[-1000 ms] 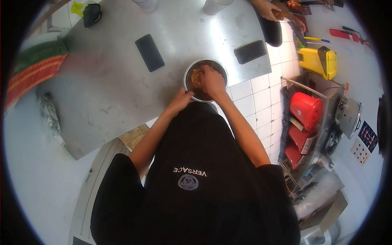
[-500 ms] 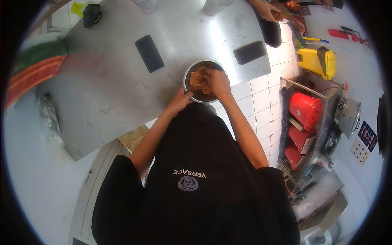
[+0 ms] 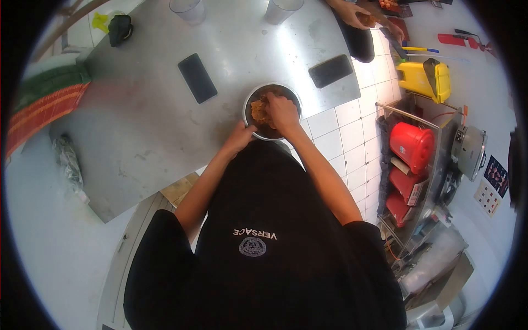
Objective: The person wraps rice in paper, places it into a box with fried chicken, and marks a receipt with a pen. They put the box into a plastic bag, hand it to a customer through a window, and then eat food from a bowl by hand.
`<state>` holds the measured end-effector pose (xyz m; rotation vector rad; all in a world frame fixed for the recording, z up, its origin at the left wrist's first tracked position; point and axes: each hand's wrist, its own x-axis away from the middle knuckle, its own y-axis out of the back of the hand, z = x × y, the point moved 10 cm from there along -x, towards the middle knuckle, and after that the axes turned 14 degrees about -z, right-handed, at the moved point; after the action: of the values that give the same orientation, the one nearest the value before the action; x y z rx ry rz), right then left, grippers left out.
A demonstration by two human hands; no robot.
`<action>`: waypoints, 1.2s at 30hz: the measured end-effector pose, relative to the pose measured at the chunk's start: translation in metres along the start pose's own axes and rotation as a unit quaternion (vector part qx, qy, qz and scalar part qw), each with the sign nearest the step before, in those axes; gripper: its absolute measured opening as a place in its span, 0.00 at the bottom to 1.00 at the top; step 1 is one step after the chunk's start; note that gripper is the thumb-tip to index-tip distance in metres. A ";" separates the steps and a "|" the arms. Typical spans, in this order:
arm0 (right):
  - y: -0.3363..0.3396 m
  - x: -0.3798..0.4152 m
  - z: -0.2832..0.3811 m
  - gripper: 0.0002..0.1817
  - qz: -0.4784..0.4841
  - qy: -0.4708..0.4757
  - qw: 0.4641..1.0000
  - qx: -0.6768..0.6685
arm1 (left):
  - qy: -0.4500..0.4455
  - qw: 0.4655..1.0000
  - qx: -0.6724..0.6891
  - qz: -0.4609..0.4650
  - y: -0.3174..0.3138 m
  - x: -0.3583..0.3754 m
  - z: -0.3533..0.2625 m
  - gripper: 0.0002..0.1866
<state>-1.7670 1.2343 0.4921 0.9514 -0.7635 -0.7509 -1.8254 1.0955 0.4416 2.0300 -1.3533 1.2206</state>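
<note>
A round metal bowl [image 3: 273, 84] stands at the near edge of a steel table, close to my body. Inside it are orange-brown, sauce-coated food pieces [image 3: 257, 111] whose exact kind I cannot make out. My left hand [image 3: 240, 137] grips the bowl's near-left rim, with the thumb over the edge. My right hand [image 3: 283, 114] reaches into the bowl from the right, its fingers curled down onto the food; the fingertips are partly hidden. One dark phone [image 3: 197, 78] lies beyond the bowl to the left, another phone [image 3: 330, 71] to the right.
Two translucent cups [image 3: 284, 10] stand at the table's far side. Another person's hand [image 3: 355, 14] holds something orange at the upper right. A yellow bin [image 3: 423, 80] and a rack with a red bucket [image 3: 411, 146] are on the right. A crumpled plastic bag [image 3: 69, 165] lies at the left edge.
My right hand has moved slightly left within the bowl, over the food. My left hand keeps its hold on the rim. The whole view has shifted a little.
</note>
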 end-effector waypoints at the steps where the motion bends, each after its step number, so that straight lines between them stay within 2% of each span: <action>1: 0.002 0.000 0.000 0.14 -0.002 -0.005 1.000 -0.002 | -0.003 1.000 0.006 0.000 0.000 -0.002 0.003 0.22; 5: 0.016 -0.001 -0.019 0.12 -0.087 0.013 0.990 -0.109 | -0.022 0.999 0.031 -0.009 0.001 -0.007 0.008 0.23; 8: 0.033 0.018 -0.039 0.09 -0.061 -0.086 0.991 -0.083 | -0.023 0.999 0.040 -0.016 0.003 -0.005 0.012 0.24; 12: 0.020 0.045 -0.026 0.12 0.064 -0.096 0.993 0.026 | -0.020 0.999 0.023 -0.009 0.001 -0.005 0.007 0.24; 15: 0.019 0.054 -0.009 0.15 0.039 -0.071 0.996 0.041 | -0.015 1.000 0.015 -0.016 0.003 -0.005 0.007 0.24; 16: 0.013 0.056 -0.008 0.19 0.046 -0.059 0.996 0.039 | -0.012 1.000 0.011 -0.020 0.004 -0.004 0.007 0.24; 22: 0.010 0.059 -0.005 0.21 -0.027 -0.085 0.996 0.014 | -0.025 0.999 0.010 -0.026 0.005 0.004 -0.004 0.23; 28: 0.031 0.062 -0.023 0.17 -0.082 -0.128 0.983 -0.106 | -0.024 0.999 0.012 -0.022 0.006 -0.003 0.003 0.24; 31: 0.036 0.063 -0.025 0.13 -0.112 -0.109 0.981 -0.113 | -0.019 1.000 0.001 -0.016 0.005 -0.002 0.001 0.25; 36: 0.034 0.062 -0.029 0.13 -0.102 -0.104 0.980 -0.136 | -0.027 1.000 -0.004 -0.011 0.006 -0.003 0.000 0.25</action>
<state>-1.7036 1.2084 0.5262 0.7150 -0.7281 -1.1179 -1.8306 1.0942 0.4384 2.0802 -1.3538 1.1578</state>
